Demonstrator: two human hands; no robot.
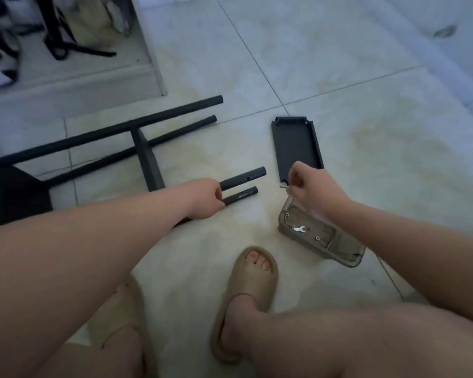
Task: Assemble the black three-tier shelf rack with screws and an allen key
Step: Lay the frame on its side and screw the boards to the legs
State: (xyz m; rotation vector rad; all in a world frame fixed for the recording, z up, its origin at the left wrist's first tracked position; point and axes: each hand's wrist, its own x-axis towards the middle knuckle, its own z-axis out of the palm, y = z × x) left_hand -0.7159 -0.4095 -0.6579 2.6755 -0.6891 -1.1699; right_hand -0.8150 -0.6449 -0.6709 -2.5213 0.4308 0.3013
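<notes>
The partly built black rack (pixel 145 156) lies on its side on the tiled floor, with long poles running up to the right. Two short black pole ends (pixel 243 184) stick out toward the middle. My left hand (pixel 206 199) grips the nearer pole at its end. A loose black shelf tray (pixel 296 145) lies flat to the right. My right hand (pixel 310 185) hovers over the tray's near end and pinches a small silver screw (pixel 283 186). A clear parts tray (pixel 320 236) below that hand holds screws and a small wrench (pixel 300 229).
My two feet in beige slides (pixel 250 290) rest on the floor near the bottom. A raised white ledge (pixel 137 75) with bags and dark straps sits at the upper left. Bare tiles stretch to the upper right.
</notes>
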